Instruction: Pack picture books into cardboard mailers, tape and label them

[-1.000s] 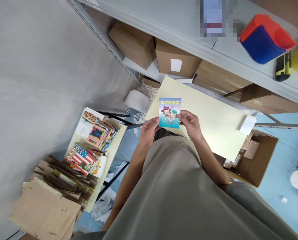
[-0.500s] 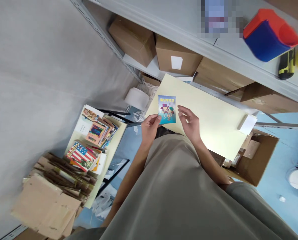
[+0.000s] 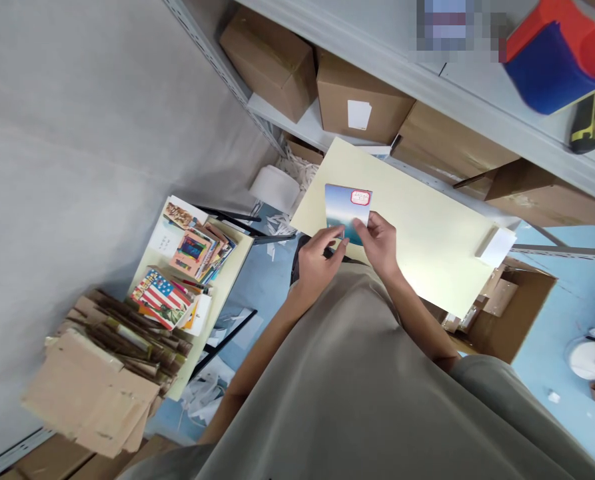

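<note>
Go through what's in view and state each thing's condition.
Booklet: closed, held up, label showing.
Right hand: gripping the booklet, thumb on its face.
Left hand: fingers at the booklet's lower edge, grip unclear.
Carton at lower right: open, things inside.
Upper left box: closed.
Flag-cover book: closed, cover up.
Cardboard sheets: flattened, stacked.
Utility knife: blade not discernible.

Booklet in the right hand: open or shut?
Shut, as far as visible: the booklet shows one flat bluish cover with a red-bordered label, no pages spread. The right hand partly covers its lower corner.
</note>
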Available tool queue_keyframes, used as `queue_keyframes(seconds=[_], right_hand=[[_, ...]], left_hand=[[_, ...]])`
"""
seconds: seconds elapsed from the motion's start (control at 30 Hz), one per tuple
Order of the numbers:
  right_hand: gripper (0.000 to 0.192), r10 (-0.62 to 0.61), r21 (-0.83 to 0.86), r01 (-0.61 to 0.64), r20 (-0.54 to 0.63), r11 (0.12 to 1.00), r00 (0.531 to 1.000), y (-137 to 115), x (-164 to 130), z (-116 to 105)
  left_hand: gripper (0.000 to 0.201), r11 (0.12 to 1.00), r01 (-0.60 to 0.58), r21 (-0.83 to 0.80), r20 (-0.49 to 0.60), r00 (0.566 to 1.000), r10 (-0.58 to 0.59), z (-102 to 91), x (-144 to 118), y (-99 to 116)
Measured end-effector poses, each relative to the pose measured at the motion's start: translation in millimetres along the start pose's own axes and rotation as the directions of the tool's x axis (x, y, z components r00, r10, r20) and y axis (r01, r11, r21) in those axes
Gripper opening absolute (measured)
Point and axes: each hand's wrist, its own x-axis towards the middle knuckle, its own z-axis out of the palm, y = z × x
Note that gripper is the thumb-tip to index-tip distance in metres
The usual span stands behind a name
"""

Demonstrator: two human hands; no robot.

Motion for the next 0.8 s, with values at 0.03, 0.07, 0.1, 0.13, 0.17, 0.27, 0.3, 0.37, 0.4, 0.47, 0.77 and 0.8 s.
queue_keyframes(seconds=[0.03,0.07,0.1,0.13,0.17,0.27,0.3,0.37,0.4,0.47,0.77,0.8], right_hand=[[0.053,0.008,0.007,-0.008,0.003,1.0,1.0,0.1,1.6,-2.9],[0.053,0.016,0.022,-0.016,0.014,1.0,1.0,-0.6,2.8,-5.6],[0.053,0.024,0.042,-0.025,0.027,0.999,0.999,-2.1,3.5,-7.8],[0.054,0.033,0.064,-0.036,0.044,0.997,0.998,-3.9,3.7,-9.5],[0.055,0.043,0.086,-0.048,0.062,0.995,0.997,-5.9,3.5,-10.6],[0.056,0.06,0.128,-0.074,0.111,0.989,0.992,-9.4,1.7,-10.9],[0.056,0.062,0.13,-0.079,0.127,0.988,0.99,-9.2,1.2,-10.3],[0.057,0.067,0.119,-0.085,0.15,0.989,0.986,-6.8,0.7,-8.8],[0.058,0.067,0.108,-0.083,0.149,0.991,0.987,-5.0,0.7,-8.0],[0.061,0.041,0.077,-0.048,0.095,0.996,0.995,-1.9,0.1,-6.4],[0.063,0.004,-0.05,0.001,0.113,0.999,0.994,-5.4,-21.8,13.9],[0.063,0.016,-0.033,-0.012,0.121,0.999,0.993,-4.9,-23.3,16.3]], left_hand=[[0.034,0.999,0.029,-0.018,-0.037,0.999,-0.03,-2.9,1.9,-1.7],[0.041,0.996,0.067,-0.051,-0.073,0.995,-0.071,-6.3,4.3,-4.4],[0.047,0.988,0.111,-0.103,-0.089,0.989,-0.12,-9.9,7.1,-7.8],[0.053,0.972,0.16,-0.174,-0.076,0.981,-0.176,-13.3,10.1,-11.9],[0.057,0.944,0.215,-0.252,-0.035,0.972,-0.231,-16.2,13.0,-16.3],[0.061,0.826,0.364,-0.43,0.128,0.931,-0.343,-20.5,18.6,-27.7],[0.06,0.8,0.39,-0.455,0.151,0.92,-0.362,-20.5,19.3,-30.2],[0.057,0.785,0.403,-0.47,0.139,0.912,-0.385,-19.0,19.0,-32.7],[0.056,0.787,0.399,-0.471,0.118,0.912,-0.392,-18.0,18.4,-33.1],[0.055,0.793,0.386,-0.472,0.067,0.912,-0.404,-16.0,17.2,-33.1],[0.033,0.93,0.225,-0.292,-0.085,0.962,-0.26,-5.5,4.1,-13.3],[0.029,0.952,0.182,-0.247,-0.072,0.976,-0.205,-4.0,1.2,-9.4]])
